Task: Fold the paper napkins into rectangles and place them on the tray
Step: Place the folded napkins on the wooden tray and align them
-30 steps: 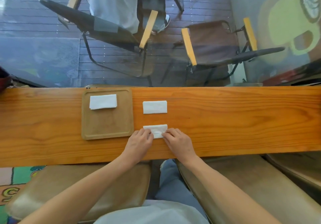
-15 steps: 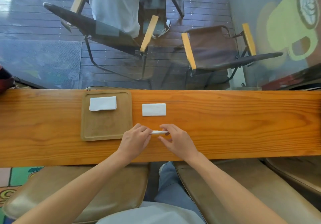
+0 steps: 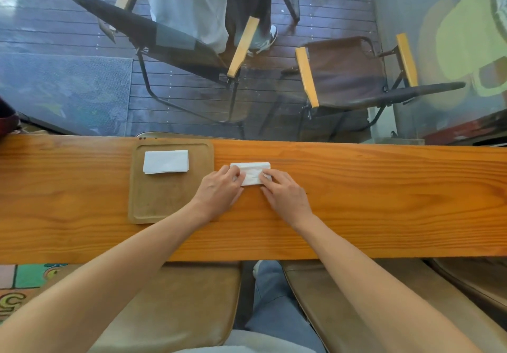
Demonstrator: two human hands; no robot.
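Head-worn, steeply down over counter (image 3: 356, 202)

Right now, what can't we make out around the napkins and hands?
- Head view: whether the napkin under the hands is one or two stacked; left hand and right hand cover its ends.
- How many layers the napkin on the tray has: too small.
- Fingertip grip: hidden.

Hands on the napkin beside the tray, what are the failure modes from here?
1. Both hands, left hand and right hand, hold only the ends of the napkin; lifted, its fold might spring open.
2. It lies off the tray; a slide could snag on the raised rim.
3. Dropped onto the placed napkin, it might skew that one.
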